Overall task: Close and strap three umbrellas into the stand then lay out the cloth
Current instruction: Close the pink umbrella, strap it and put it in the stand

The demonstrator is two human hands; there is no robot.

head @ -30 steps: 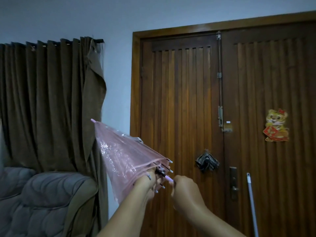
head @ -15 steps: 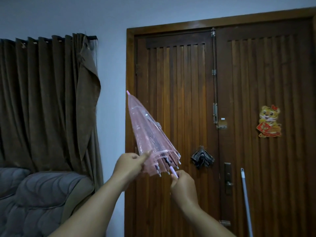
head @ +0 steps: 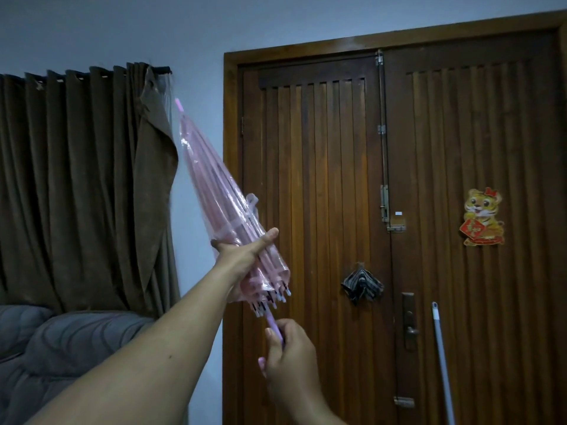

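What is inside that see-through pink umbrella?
Through the pink umbrella canopy you see folded ribs with pale tips by the left hand. The right hand covers the handle; the central shaft is hard to see.

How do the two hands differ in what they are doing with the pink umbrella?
The left hand wraps the folded canopy of the umbrella near the rib tips; the right hand grips the handle below. The left hand sits higher with its thumb extended; the right hand is a closed fist. Both hold the same umbrella.

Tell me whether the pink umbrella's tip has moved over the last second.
Yes. The pink umbrella has swung upright: its tip, earlier low beside the curtain, now points up near the curtain rod, with the canopy gathered narrower.
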